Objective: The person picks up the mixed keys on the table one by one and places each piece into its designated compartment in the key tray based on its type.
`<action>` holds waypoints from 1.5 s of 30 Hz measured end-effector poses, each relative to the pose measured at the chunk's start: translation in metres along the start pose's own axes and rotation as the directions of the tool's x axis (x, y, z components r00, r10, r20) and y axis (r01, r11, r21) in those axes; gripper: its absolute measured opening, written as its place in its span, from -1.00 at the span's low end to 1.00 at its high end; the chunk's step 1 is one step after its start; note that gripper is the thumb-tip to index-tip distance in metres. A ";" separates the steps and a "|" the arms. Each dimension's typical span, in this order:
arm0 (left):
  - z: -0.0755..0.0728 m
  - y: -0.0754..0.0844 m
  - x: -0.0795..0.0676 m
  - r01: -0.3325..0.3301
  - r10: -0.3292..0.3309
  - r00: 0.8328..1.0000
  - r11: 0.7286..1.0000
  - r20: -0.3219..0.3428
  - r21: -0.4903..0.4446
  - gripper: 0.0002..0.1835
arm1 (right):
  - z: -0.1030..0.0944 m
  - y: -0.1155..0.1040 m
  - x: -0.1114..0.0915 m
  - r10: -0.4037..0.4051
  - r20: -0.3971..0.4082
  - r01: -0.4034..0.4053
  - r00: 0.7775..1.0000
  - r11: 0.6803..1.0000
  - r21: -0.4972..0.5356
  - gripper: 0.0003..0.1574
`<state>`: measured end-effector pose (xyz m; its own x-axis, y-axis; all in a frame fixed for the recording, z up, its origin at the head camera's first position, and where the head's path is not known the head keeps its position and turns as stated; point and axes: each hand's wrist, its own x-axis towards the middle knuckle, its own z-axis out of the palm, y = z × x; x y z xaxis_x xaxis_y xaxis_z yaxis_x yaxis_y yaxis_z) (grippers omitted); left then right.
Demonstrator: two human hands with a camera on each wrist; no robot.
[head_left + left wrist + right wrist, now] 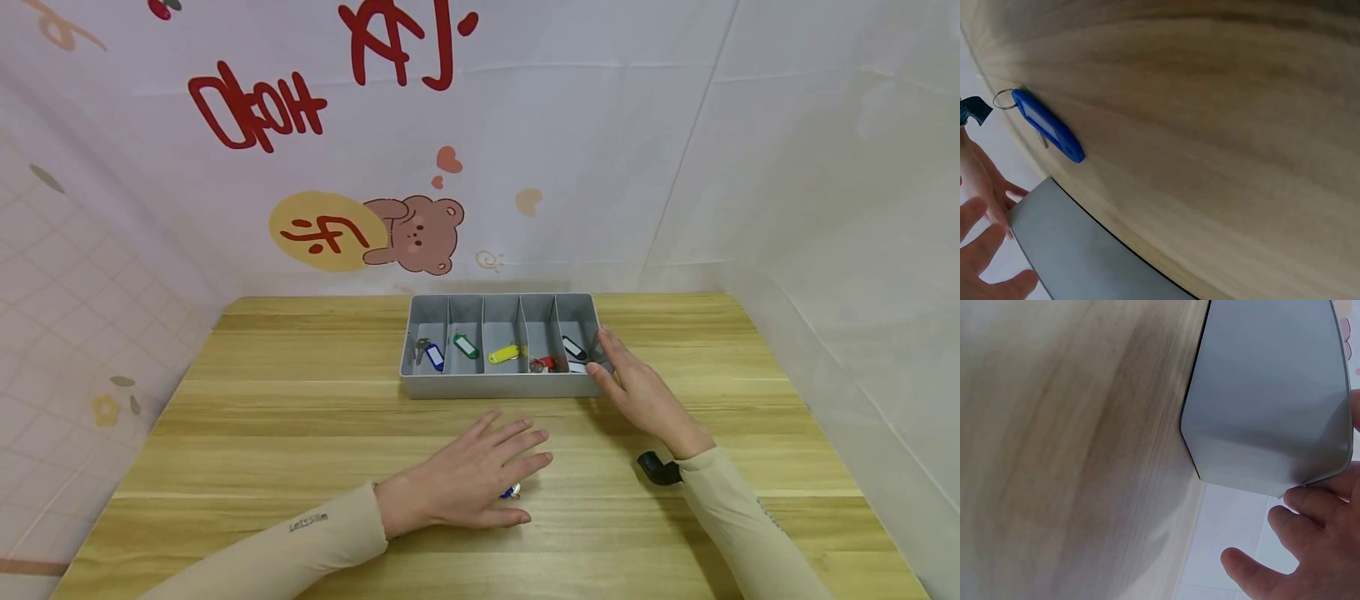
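My left hand [480,471], fingers spread and straight, is over a blue key tag [510,491] that shows past the edge of the palm. In the left wrist view that blue tag has a metal ring and part of a key beside it. A grey divided tray [495,386] stands farther back. At its right end my right hand [648,400] touches the front corner and side rim with thumb and fingers extended. Lying in separate compartments are a blue tag [435,357] with a key, a green tag [466,345], a yellow tag [504,354], a red tag [545,363] and a black-edged tag [573,347].
Behind the tray rises a white printed wall sheet [585,167], with further sheets on both sides. The wooden table [300,417] runs up to them. A black curved piece [658,468] sits by my right wrist.
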<state>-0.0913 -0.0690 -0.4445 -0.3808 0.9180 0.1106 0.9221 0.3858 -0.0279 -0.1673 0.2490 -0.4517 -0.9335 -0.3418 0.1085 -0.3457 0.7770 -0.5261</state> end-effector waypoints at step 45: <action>0.015 -0.016 0.003 -0.062 0.085 0.995 0.941 0.055 -0.332 -0.91 | -0.001 -0.001 -0.001 0.004 0.004 -0.004 1.000 1.000 -0.002 -0.06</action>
<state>-0.1082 -0.0707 -0.4587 -0.3045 0.9510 0.0527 0.9142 0.2763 0.2965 -0.1664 0.2487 -0.4506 -0.9346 -0.3404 0.1030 -0.3418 0.7796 -0.5248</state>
